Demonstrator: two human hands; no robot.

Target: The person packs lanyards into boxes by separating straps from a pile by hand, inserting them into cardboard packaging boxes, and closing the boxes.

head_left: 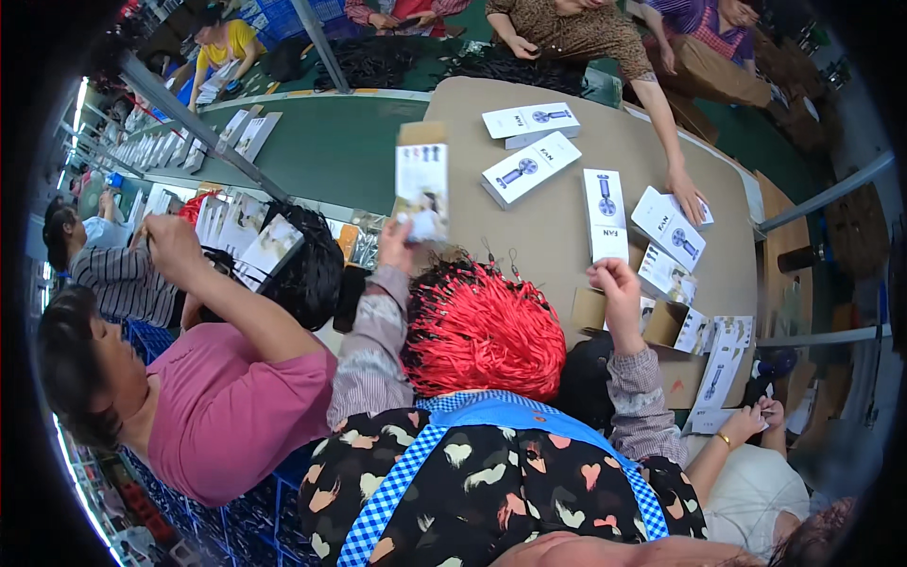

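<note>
Two hands: left grips one upright box; right closed, contents unclear; five white boxes lie flat.

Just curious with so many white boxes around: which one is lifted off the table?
The white box in the left hand, upright, brown flap open on top. The other boxes lie flat on the brown table.

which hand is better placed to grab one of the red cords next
Right, probably. The right hand hovers loosely closed just past the edge of the red cord pile. The left hand is raised, gripping an upright open box, so it looks occupied.
</note>
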